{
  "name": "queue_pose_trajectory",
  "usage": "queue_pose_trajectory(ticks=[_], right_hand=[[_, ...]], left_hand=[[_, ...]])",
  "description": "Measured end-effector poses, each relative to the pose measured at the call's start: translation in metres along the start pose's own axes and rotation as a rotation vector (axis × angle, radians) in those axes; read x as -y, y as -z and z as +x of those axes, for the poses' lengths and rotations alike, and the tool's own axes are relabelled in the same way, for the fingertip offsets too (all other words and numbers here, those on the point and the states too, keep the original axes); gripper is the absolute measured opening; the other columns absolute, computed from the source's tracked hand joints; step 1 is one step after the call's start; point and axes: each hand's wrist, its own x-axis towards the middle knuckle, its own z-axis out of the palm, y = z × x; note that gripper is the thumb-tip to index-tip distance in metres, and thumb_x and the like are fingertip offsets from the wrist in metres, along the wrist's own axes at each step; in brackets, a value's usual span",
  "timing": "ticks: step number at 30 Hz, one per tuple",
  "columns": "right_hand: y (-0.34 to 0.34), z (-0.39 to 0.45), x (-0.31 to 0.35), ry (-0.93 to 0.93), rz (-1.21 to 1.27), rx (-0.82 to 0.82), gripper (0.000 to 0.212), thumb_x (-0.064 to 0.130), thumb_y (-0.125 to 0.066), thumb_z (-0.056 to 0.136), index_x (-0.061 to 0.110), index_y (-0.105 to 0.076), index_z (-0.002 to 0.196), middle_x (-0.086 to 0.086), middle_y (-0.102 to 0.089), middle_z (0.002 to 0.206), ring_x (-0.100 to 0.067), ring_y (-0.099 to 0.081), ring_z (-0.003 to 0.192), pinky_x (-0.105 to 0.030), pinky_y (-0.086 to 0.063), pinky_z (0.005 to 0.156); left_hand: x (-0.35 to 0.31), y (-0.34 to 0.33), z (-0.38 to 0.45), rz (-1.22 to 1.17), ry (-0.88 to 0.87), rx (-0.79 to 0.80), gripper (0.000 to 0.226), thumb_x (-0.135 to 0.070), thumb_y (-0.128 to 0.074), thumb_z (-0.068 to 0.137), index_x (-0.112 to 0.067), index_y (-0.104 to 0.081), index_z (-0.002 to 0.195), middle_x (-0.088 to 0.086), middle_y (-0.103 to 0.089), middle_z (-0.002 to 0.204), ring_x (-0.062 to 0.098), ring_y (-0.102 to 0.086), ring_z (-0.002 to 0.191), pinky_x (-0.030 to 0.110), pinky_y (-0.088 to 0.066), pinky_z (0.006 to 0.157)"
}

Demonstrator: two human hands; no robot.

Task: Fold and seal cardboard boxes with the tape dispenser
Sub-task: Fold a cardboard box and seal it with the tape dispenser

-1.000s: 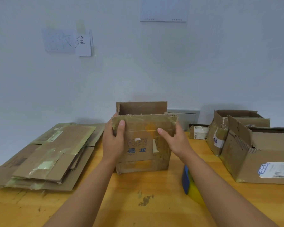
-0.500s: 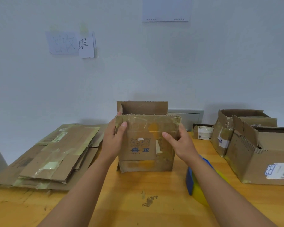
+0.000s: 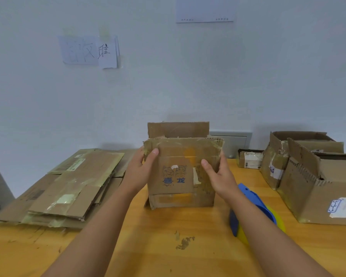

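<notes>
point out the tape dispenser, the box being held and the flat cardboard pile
tape dispenser [image 3: 250, 198], head view, blue body
box [image 3: 180, 176], head view, front wall
flat cardboard pile [image 3: 74, 182], head view, top sheet

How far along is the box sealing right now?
Done: the box stands erected on the table. In hand: the left hand and right hand grip its sides, top flaps still up. Left: folding flaps, taping; the tape dispenser lies untouched, and flattened cardboard waits.
</notes>
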Motion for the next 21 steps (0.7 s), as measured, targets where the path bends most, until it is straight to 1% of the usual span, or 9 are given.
queue_pose_trajectory(ticks=[1, 3, 6, 9, 11, 14, 17, 19, 21], right_hand=[[0.000, 0.000, 0.000, 0.005, 0.000, -0.001, 0.075, 0.048, -0.055, 0.095, 0.034, -0.015, 0.157, 0.014, -0.040, 0.151, -0.011, -0.040, 0.139, -0.034, -0.037, 0.112], [0.001, -0.002, 0.002, -0.016, 0.000, -0.008, 0.073, 0.050, -0.048, 0.098, 0.034, -0.008, 0.158, 0.010, -0.025, 0.162, -0.016, -0.025, 0.148, -0.036, -0.026, 0.117], [0.001, -0.003, 0.004, -0.043, 0.013, -0.028, 0.066, 0.051, -0.034, 0.103, 0.032, -0.004, 0.158, 0.009, -0.013, 0.165, -0.015, -0.015, 0.151, -0.032, -0.019, 0.115], [0.001, -0.001, 0.006, -0.034, 0.041, -0.058, 0.062, 0.049, -0.032, 0.104, 0.030, -0.011, 0.158, 0.011, -0.022, 0.161, -0.012, -0.021, 0.147, -0.026, -0.021, 0.107], [0.000, 0.002, 0.006, -0.035, 0.086, -0.081, 0.057, 0.046, -0.036, 0.105, 0.031, -0.018, 0.157, 0.015, -0.035, 0.147, -0.008, -0.030, 0.139, -0.026, -0.026, 0.105], [0.000, 0.008, 0.007, -0.040, 0.119, -0.131, 0.049, 0.041, -0.041, 0.105, 0.035, -0.029, 0.152, 0.007, -0.041, 0.150, -0.017, -0.039, 0.138, -0.037, -0.037, 0.109], [0.000, 0.012, 0.010, -0.057, 0.104, -0.148, 0.051, 0.037, -0.042, 0.104, 0.037, -0.026, 0.153, 0.002, -0.036, 0.155, -0.021, -0.036, 0.140, -0.047, -0.035, 0.113], [-0.002, 0.012, 0.011, -0.063, 0.089, -0.151, 0.052, 0.037, -0.041, 0.104, 0.038, -0.024, 0.153, 0.000, -0.035, 0.156, -0.022, -0.036, 0.139, -0.050, -0.035, 0.113], [-0.003, 0.013, 0.012, -0.069, 0.075, -0.159, 0.052, 0.035, -0.040, 0.104, 0.036, -0.024, 0.154, -0.002, -0.035, 0.155, -0.022, -0.039, 0.135, -0.048, -0.037, 0.111]], left_hand=[[-0.003, 0.001, 0.001, 0.015, 0.001, -0.001, 0.028, -0.053, -0.047, 0.099, -0.040, -0.067, 0.112, -0.012, -0.067, 0.116, 0.005, -0.061, 0.108, 0.032, -0.051, 0.089], [-0.005, 0.001, 0.001, 0.031, 0.003, -0.010, 0.027, -0.051, -0.045, 0.100, -0.039, -0.068, 0.109, -0.012, -0.068, 0.114, 0.004, -0.061, 0.106, 0.025, -0.048, 0.081], [-0.001, -0.001, 0.000, 0.069, -0.006, -0.064, 0.035, -0.058, -0.043, 0.098, -0.036, -0.066, 0.113, -0.013, -0.069, 0.109, 0.007, -0.063, 0.104, 0.030, -0.051, 0.084], [0.001, -0.004, -0.001, 0.051, 0.028, -0.130, 0.047, -0.071, -0.046, 0.089, -0.038, -0.061, 0.118, -0.014, -0.068, 0.111, 0.010, -0.063, 0.106, 0.043, -0.054, 0.090], [-0.001, -0.006, -0.001, 0.025, 0.051, -0.157, 0.057, -0.075, -0.049, 0.083, -0.039, -0.055, 0.127, -0.016, -0.064, 0.121, 0.012, -0.060, 0.114, 0.046, -0.054, 0.094], [-0.006, -0.008, -0.001, 0.028, 0.057, -0.197, 0.050, -0.056, -0.056, 0.093, -0.039, -0.044, 0.138, -0.018, -0.050, 0.132, 0.013, -0.051, 0.124, 0.042, -0.048, 0.100], [-0.007, -0.008, 0.001, 0.030, 0.076, -0.205, 0.049, -0.042, -0.056, 0.097, -0.038, -0.039, 0.143, -0.013, -0.045, 0.142, 0.015, -0.045, 0.130, 0.044, -0.044, 0.105], [-0.008, -0.009, 0.001, 0.018, 0.082, -0.205, 0.050, -0.039, -0.056, 0.098, -0.037, -0.038, 0.144, -0.011, -0.044, 0.148, 0.016, -0.044, 0.132, 0.045, -0.044, 0.106], [-0.009, -0.011, 0.001, -0.005, 0.099, -0.207, 0.052, -0.037, -0.057, 0.099, -0.036, -0.036, 0.146, -0.012, -0.042, 0.150, 0.017, -0.042, 0.134, 0.043, -0.043, 0.107]])
